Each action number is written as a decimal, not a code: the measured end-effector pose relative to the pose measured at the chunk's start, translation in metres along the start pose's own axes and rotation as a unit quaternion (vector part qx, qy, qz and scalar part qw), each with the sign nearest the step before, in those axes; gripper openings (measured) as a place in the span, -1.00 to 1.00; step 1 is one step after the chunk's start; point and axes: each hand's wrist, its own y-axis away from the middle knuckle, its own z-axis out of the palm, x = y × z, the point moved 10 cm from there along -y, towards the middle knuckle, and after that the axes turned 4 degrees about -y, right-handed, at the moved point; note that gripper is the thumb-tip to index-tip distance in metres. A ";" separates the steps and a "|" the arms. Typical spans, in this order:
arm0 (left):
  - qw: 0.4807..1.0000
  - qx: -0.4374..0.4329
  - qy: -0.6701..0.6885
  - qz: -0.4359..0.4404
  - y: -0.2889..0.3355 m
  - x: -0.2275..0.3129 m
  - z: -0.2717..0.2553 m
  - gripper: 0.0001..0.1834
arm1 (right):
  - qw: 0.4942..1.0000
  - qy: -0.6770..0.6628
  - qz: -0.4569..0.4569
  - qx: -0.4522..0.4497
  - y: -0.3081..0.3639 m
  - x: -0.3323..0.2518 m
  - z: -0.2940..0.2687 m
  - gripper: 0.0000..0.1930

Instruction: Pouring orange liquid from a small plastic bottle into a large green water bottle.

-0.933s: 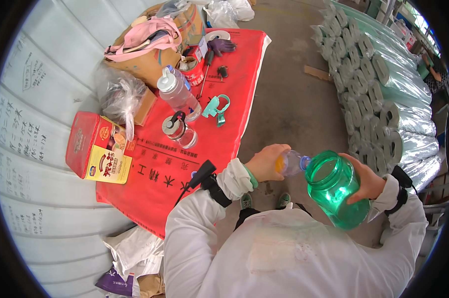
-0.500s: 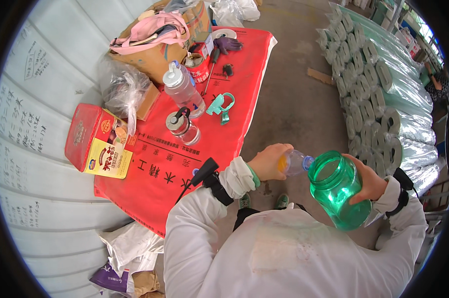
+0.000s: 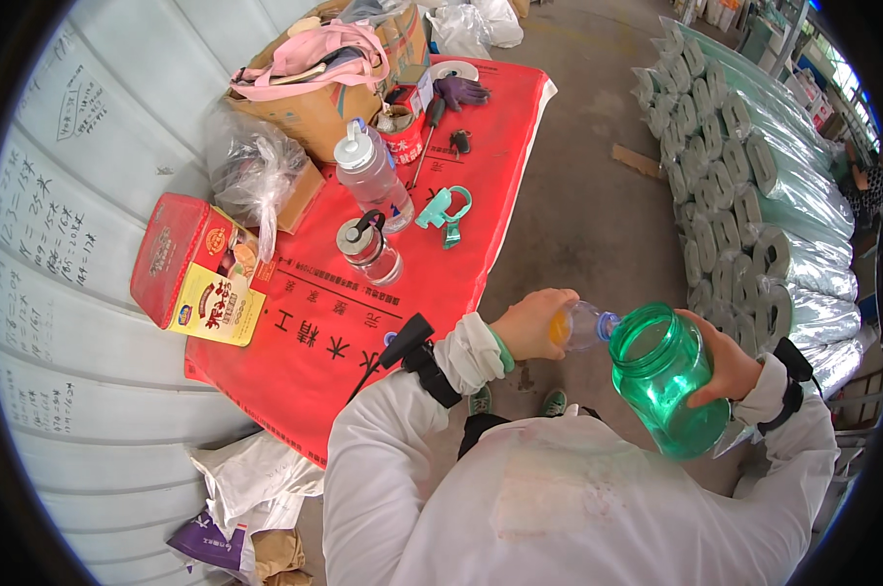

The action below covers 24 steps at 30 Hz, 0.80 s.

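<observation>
Jar [image 3: 671, 391], green and uncapped, is held in front of the body, to the right of the red table [image 3: 461, 283] and well apart from it. The right hand [image 3: 730, 361] clasps its side, thumb on the near face; its other fingers are largely hidden. The left hand [image 3: 537, 324] is closed round the lower end of a clear bottle [image 3: 587, 326] (orange shows beside the fingers), which lies on its side with its blue neck at the jar's rim. Whether the two touch cannot be determined, and no stream is discernible. Step in hand, in my judgement: pouring from bottle into jar. The next move would call for the neck kept over the opening, a measured tilt, and the jar held steady.
</observation>
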 end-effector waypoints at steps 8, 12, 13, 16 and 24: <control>1.000 -0.004 0.003 -0.003 0.000 -0.001 0.000 -0.14 | 1.000 0.010 -0.005 0.003 0.000 -0.001 0.000 0.13; 1.000 -0.004 -0.001 0.002 -0.001 -0.003 0.003 -0.16 | 1.000 0.020 -0.002 0.004 0.001 -0.001 -0.001 0.12; 1.000 -0.004 0.000 0.003 -0.002 -0.003 0.003 -0.17 | 1.000 0.028 0.002 0.003 0.002 0.000 -0.001 0.11; 1.000 -0.001 0.002 0.004 0.000 -0.003 0.003 -0.17 | 0.999 0.033 -0.002 0.002 0.001 -0.002 -0.001 0.11; 1.000 -0.008 -0.001 -0.001 0.000 -0.001 0.002 -0.16 | 0.999 0.043 0.004 0.006 0.001 -0.003 0.000 0.11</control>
